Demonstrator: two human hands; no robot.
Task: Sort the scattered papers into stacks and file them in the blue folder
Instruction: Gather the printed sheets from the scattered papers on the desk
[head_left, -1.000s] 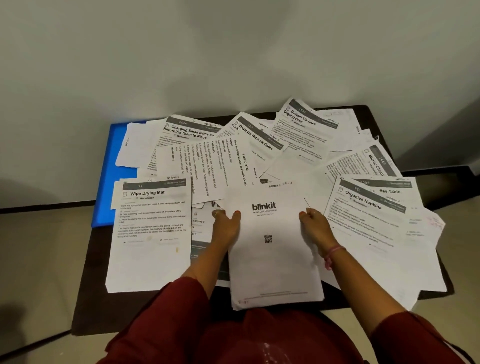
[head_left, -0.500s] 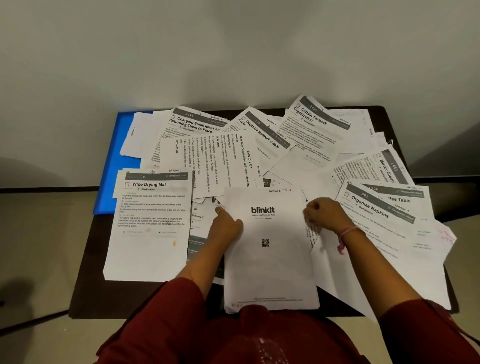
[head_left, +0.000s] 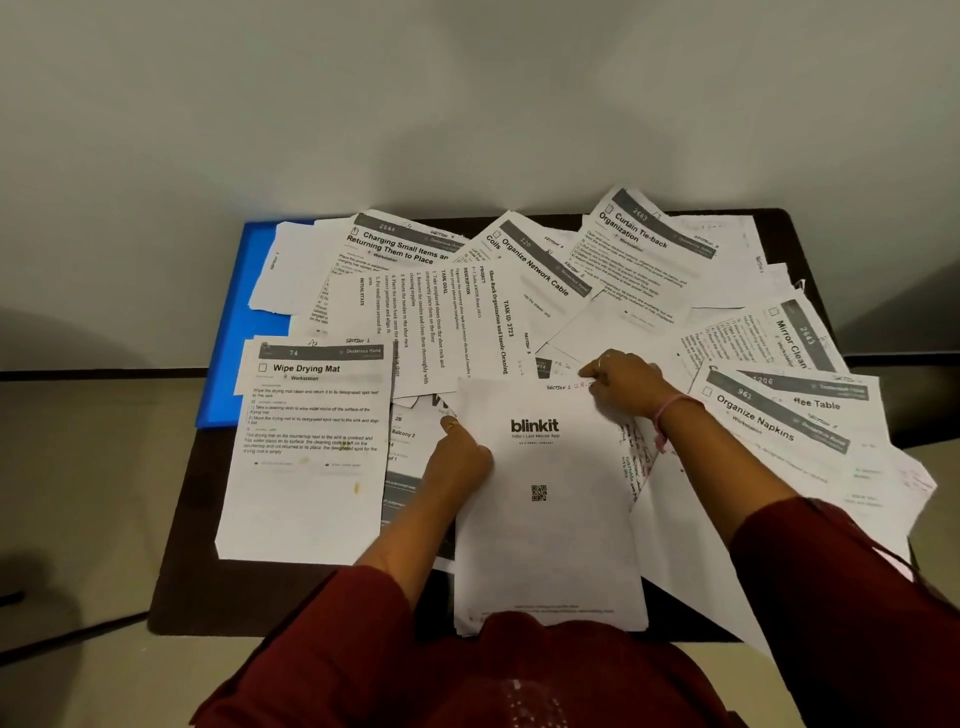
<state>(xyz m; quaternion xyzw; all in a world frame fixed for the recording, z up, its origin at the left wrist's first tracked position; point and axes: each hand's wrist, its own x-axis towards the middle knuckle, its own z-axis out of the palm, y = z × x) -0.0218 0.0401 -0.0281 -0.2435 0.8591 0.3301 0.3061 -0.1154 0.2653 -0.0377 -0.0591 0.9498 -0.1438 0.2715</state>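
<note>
blinkit stack (head_left: 545, 525) btwn both hands

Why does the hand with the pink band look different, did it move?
Yes. The right hand left the right edge of the blinkit stack and went up, away from the person, to the sheets beyond its top right corner.

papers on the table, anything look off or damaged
Yes. The sheets lie fanned at all angles, and the Organize Napkins sheet overhangs the table edge at right. The blue folder is half buried. A small sheet on it has a ragged bottom edge.
</note>
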